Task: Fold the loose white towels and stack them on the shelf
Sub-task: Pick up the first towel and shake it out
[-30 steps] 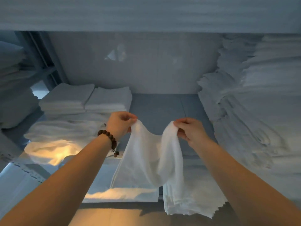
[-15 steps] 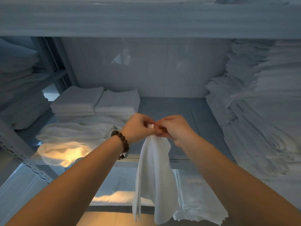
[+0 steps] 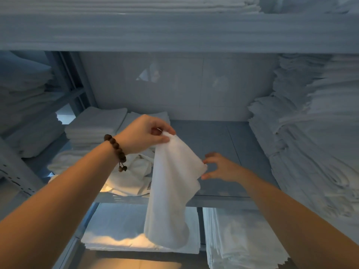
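Nearest, below the shelf edge, flat white sheets point(image 3: 124, 230) lie on a lower level, with a second stack of linen point(image 3: 237, 241) just to their right. A white towel point(image 3: 171, 187) hangs in front of them, its lower end drooping over the flat sheets and its upper part rising past the front edge of the shelf point(image 3: 217, 140).

The left hand point(image 3: 144, 133) holds the towel up by its top corner, pinching the cloth between thumb and curled fingers; a bracelet point(image 3: 116, 150) of dark beads sits on that wrist. The right hand point(image 3: 221, 167) is lower and to the right, fingers spread and holding nothing, its fingertips and thumb right at the towel's side edge; whether they touch the cloth cannot be told.

Behind the left wrist, a heap of loose towels point(image 3: 132, 175) lies crumpled on the left part of the shelf. Further back stand two folded stacks point(image 3: 95, 125) side by side. A tall pile point(image 3: 310, 142) of white linen fills the right side of the shelf. The grey back wall point(image 3: 194, 84) closes the space, and an upper board point(image 3: 174, 32) runs across above.
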`<state>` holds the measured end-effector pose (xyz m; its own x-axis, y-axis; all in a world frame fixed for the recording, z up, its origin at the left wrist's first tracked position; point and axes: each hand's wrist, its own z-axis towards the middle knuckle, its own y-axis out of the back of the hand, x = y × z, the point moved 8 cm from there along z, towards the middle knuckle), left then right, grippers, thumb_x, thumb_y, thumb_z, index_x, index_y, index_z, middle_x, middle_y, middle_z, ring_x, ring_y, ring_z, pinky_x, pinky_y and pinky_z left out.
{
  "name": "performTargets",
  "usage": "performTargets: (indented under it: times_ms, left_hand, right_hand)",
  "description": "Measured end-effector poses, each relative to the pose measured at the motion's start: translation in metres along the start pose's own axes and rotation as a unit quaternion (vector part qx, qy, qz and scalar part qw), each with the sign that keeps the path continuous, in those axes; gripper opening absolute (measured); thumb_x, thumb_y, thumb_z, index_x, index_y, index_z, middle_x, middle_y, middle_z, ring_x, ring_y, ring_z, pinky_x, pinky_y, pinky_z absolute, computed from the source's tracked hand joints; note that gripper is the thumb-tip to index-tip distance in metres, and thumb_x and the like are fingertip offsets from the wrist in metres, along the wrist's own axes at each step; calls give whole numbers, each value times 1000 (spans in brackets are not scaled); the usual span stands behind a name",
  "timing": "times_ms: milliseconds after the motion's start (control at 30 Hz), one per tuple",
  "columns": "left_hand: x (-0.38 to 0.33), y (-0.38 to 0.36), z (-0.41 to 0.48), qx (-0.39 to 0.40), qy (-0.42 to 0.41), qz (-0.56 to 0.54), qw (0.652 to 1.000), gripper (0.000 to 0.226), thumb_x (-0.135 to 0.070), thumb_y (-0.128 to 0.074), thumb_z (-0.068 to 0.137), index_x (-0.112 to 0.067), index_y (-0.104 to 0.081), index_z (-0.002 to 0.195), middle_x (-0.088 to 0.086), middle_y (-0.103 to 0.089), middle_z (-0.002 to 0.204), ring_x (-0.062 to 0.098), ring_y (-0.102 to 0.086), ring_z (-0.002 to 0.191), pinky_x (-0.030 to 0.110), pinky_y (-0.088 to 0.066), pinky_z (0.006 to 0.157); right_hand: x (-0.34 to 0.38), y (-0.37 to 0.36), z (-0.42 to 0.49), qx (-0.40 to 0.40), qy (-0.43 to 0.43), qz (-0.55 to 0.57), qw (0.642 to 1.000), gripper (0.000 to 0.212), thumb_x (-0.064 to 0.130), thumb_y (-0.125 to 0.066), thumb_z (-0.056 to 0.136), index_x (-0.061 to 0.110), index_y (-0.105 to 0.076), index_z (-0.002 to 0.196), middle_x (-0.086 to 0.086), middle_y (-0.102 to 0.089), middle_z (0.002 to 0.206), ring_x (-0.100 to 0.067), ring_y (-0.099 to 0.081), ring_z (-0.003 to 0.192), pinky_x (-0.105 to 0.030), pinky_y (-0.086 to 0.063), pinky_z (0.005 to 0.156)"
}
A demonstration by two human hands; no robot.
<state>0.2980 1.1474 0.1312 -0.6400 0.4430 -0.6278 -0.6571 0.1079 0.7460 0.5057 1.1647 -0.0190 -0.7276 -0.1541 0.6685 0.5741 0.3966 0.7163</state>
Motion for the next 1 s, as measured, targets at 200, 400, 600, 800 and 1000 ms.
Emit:
performTargets:
  times_ms: [200, 400, 600, 800, 1000]
  left_hand:
    - [17, 38, -6, -62, 10, 37, 997, 14, -19, -73, 79, -30, -72, 88, -19, -53, 48, -2, -47, 47, 3, -35, 53]
    - [45, 52, -21, -93, 24, 177, 980, 14, -15, -73, 78, -22, -72, 90, -18, -51, 59, -1, -54, 56, 18, -42, 62]
    - [47, 33, -27, -82, -38, 210, 974, 13, -16, -74, 77, -15, -71, 89, 0, -64, 74, 12, -58, 60, 29, -52, 65]
    - [47, 7, -11, -77, -46, 146, 985, 9, -13, -73, 78, -13, -71, 87, 3, -66, 76, 12, -57, 61, 29, -51, 67]
    - [46, 0, 1, -83, -72, 107, 988, 9, -12, -73, 78, -11, -71, 87, 6, -69, 79, 19, -63, 67, 31, -54, 70]
  right_hand:
    - [-4, 8, 9, -91, 47, 49, 994, 29, 21, -74, 79, 4, -70, 102, -9, -62, 114, -25, -56, 110, -25, -38, 92]
    - [26, 82, -9, -183, 68, 12, 981, 19, 22, -78, 73, 10, -74, 87, -2, -68, 84, -16, -60, 77, -16, -42, 65]
    - [59, 102, -30, -165, 113, -125, 972, 19, 21, -78, 74, 3, -72, 81, -12, -68, 84, -25, -57, 75, -29, -40, 69]
    - [46, 119, -44, -211, 61, -186, 958, 26, 22, -76, 76, 0, -73, 90, -14, -67, 90, -24, -58, 83, -33, -40, 74]
    - [40, 135, -67, -287, 53, -154, 944, 23, 20, -80, 71, 5, -74, 86, -12, -68, 88, -26, -60, 85, -36, -44, 80]
